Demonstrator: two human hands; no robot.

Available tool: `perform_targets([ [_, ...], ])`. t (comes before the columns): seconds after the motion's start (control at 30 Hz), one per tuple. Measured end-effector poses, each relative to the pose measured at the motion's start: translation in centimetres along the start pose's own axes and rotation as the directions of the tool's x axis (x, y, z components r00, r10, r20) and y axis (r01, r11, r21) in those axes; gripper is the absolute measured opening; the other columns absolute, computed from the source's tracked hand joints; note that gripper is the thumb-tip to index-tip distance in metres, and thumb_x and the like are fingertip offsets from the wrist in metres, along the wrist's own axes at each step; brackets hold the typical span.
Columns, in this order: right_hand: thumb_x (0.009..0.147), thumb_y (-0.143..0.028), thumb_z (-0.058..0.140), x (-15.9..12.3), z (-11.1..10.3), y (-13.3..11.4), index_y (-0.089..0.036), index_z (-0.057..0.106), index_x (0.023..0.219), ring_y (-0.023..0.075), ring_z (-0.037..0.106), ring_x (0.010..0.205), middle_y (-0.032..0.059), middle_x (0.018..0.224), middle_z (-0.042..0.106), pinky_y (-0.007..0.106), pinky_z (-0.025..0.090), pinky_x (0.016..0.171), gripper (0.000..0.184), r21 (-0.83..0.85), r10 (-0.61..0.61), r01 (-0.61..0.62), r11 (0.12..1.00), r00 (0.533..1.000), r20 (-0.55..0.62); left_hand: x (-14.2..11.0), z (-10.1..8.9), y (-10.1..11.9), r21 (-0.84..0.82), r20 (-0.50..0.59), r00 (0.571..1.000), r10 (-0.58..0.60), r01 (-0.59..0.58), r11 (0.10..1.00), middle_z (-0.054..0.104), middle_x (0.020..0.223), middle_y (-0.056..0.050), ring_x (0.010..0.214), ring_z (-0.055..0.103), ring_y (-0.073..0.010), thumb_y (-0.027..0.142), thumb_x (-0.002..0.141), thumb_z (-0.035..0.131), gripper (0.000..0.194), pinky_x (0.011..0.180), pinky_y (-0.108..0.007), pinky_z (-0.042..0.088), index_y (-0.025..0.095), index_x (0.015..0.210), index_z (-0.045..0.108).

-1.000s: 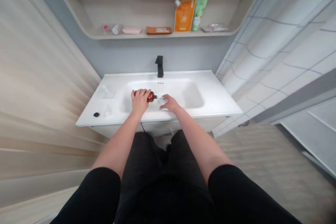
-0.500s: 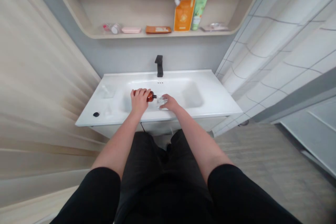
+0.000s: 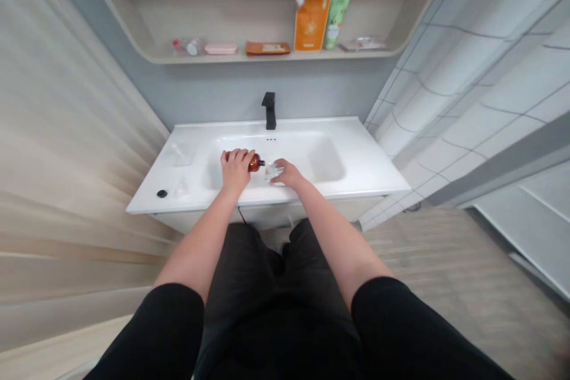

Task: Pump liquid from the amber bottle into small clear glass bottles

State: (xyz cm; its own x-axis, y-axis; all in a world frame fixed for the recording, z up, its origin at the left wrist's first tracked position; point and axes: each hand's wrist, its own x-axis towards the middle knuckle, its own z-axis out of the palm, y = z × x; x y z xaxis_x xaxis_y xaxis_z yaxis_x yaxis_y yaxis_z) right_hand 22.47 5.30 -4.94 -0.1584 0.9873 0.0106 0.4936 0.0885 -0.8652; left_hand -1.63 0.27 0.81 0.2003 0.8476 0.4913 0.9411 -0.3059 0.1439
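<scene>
Over the white sink (image 3: 312,142), my left hand (image 3: 237,171) is wrapped round an amber-brown bottle (image 3: 254,163). The bottle lies tipped on its side, its dark neck pointing right. My right hand (image 3: 288,174) grips a small clear glass (image 3: 273,171) just beyond the bottle's mouth. Neck and glass are very close; whether they touch, and whether any liquid flows, I cannot tell. A small black cap (image 3: 162,193) rests on the counter at the left. Behind the hands stands a black faucet (image 3: 269,111).
A clear, see-through item (image 3: 181,155) sits on the left of the counter. Above, a wall shelf (image 3: 267,58) carries an orange pouch (image 3: 312,22), a green tube (image 3: 337,20), an orange flat pack (image 3: 267,48) and a pink box (image 3: 221,48). White tiles line the right wall.
Almost nothing differs. The view has shifted very slightly; both hands keep their places, with bottle and glass held as before.
</scene>
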Motion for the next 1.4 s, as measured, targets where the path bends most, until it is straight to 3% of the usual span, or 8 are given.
perform_targets([
  [1.4, 0.055, -0.020, 0.106, 0.11, -0.13, -0.11, -0.028, 0.073, 0.122, 0.0294, 0.078, 0.115, -0.0002, 0.120, 0.080, 0.047, 0.061, 0.113, 0.075, -0.052, -0.011, 0.011, 0.999, 1.000, 0.006, -0.03, -0.36, 0.21, -0.018, 0.013, 1.000, -0.004, 0.005, 1.000, 0.071, 0.161, -0.016, 0.158, 0.053, -0.0406, 0.017, 0.105, 0.051, 0.062, 0.140, -0.072, 0.019, 0.032, 0.163, 0.068],
])
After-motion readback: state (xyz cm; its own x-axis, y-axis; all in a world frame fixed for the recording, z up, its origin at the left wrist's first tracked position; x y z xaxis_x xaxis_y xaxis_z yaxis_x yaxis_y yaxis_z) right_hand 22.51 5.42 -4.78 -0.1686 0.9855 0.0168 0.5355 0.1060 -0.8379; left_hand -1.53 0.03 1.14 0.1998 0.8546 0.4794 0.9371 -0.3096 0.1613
